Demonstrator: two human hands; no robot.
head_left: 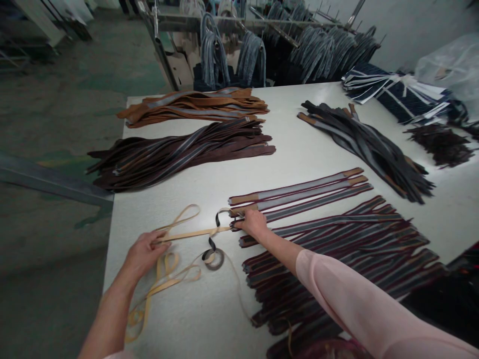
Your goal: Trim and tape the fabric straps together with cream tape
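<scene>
My left hand (pixel 144 253) pinches a tan paper strip (pixel 194 233) that stretches flat across the white table (pixel 194 309) toward my right hand. My right hand (pixel 253 223) presses down on the near ends of a few grey-and-maroon leather straps (pixel 299 192) where the tan strip meets them. A small roll of black tape (pixel 214 258) lies between my hands, its loose end curling up toward the straps. Loose tan strip loops (pixel 164 279) trail under my left wrist.
A big heap of similar straps (pixel 337 259) lies under my right forearm. Dark brown straps (pixel 179 152) and tan straps (pixel 194 105) lie at the far left, black straps (pixel 366 142) at the right. Racks with hanging straps (pixel 250 57) stand beyond the table.
</scene>
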